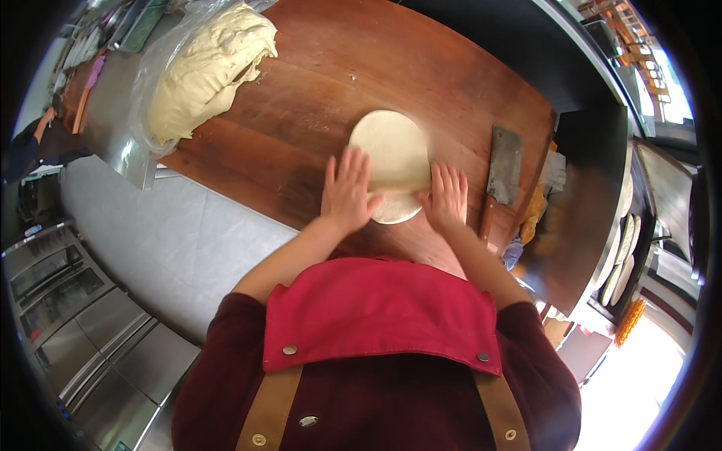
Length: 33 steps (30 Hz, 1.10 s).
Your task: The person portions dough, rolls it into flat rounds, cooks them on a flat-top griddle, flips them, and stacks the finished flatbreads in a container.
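A flat oval sheet of dough (389,144) lies on the wooden work board. Across its lower part runs a blurred, pale band that looks like a thin rolling pin (399,188). My left hand (348,189) is at the left edge of the dough, palm down with fingers extended. On the right side, my right hand (447,194) is held the same way, slightly blurred. The palms seem to rest over the ends of the band, which they hide. To the right lies a cleaver (505,166) with a wooden handle.
A large mass of dough (208,73) sits on clear plastic sheeting (144,96) at the upper left. Beyond the board's right edge are crumpled cloths or bags (533,217) and a dark tray with flat dough pieces (622,273). Another person's arm (44,125) shows at far left.
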{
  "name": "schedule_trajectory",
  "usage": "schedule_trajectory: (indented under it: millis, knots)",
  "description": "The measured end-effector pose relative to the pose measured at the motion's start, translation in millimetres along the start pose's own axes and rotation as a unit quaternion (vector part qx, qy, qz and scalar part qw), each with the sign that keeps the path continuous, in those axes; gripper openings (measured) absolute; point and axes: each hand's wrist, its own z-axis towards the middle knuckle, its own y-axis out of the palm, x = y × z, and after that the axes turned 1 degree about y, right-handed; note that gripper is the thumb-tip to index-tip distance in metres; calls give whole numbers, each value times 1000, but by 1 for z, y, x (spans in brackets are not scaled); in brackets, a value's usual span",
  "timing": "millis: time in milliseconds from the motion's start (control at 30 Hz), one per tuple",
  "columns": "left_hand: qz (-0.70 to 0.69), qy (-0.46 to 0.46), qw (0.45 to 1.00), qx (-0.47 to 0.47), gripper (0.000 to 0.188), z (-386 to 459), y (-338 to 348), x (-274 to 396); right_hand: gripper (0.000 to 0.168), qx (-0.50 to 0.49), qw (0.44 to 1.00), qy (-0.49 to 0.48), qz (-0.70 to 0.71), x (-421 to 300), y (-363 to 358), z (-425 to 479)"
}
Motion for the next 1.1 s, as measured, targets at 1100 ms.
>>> schedule_trajectory:
  millis: [1100]
  knots:
    - [-362, -162, 910, 119, 15, 92, -6, -6, 58, -32, 992, 78, 97, 31, -11, -26]
